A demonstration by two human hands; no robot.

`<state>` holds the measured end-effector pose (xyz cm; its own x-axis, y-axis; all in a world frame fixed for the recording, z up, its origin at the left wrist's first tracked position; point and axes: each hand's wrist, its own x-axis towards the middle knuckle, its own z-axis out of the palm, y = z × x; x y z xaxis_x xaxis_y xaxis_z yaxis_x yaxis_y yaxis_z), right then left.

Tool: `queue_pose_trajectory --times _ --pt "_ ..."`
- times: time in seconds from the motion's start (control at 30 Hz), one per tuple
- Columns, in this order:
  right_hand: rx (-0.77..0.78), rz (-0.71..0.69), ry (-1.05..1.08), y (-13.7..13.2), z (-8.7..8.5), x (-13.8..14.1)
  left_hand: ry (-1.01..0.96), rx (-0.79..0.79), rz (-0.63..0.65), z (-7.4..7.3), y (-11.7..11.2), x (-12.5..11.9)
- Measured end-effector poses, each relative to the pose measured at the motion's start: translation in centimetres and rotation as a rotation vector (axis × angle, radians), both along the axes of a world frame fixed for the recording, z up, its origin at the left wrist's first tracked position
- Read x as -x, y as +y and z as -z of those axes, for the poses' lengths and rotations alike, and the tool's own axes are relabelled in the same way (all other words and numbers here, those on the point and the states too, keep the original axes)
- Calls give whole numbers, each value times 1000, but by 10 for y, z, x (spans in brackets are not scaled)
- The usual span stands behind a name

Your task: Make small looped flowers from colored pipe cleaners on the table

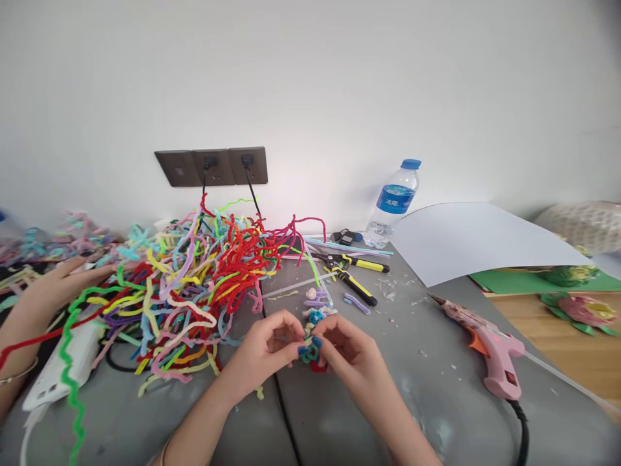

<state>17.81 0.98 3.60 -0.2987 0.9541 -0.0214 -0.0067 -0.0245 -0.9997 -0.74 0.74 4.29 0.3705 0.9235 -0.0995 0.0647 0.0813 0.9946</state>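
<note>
At the centre front of the table, my left hand (272,344) and my right hand (345,346) meet with fingertips pinched. Between them is a small figure of twisted pipe cleaners (315,317), teal and blue with a bit of pale yellow. Both hands grip it, and the fingers hide part of it. A small red piece (319,367) shows just below the fingertips. Right behind the figure lie curled lilac pipe cleaner pieces (316,296), and a short lilac piece (358,303) sits to their right.
A tangled heap of coloured pipe cleaners (189,291) spreads left, with a co-worker's hand (80,275) beside it. Yellow-black pliers (356,285) lie behind my hands. A water bottle (395,199) stands by the wall. Rightward are a pink glue gun (499,362) and white paper (466,239).
</note>
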Motion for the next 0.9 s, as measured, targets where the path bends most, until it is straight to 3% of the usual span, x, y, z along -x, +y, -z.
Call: queue_pose_trajectory --times 0.2,0.47,0.73,0.9 --pt "-74 143 8 -3 7 -4 112 -151 -21 0 2 -3" --pt "-376 280 -254 -4 8 -5 150 -218 -100 1 1 -7" --pt "-604 451 -297 -9 5 -2 165 -300 -120 8 -5 -13" --pt "-647 408 -266 -10 4 -9 214 -413 -159 9 -1 -9"
